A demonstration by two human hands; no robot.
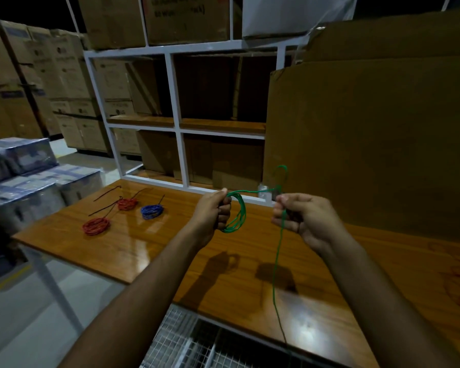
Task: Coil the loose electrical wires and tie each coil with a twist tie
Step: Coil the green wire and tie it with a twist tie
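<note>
Coiling underway: left hand (213,211) clamped on green wire coil (237,213), right hand (300,221) pinching loose strand at 3 o'clock, feeding next loop.

A glossy, reflective wood-grain finish is seen on the bench (149,251), smooth plastic sheathing on the green wire (239,213), and matt brown cardboard on the sheet (369,144).

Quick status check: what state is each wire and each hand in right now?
green wire: partly coiled, loose tail hanging off the table edge, untied
left hand: grips the green coil
right hand: pinches the green wire's free length
near red coil: coiled, lying on the table
far red coil: coiled, on the table
blue coil: coiled, on the table
</note>
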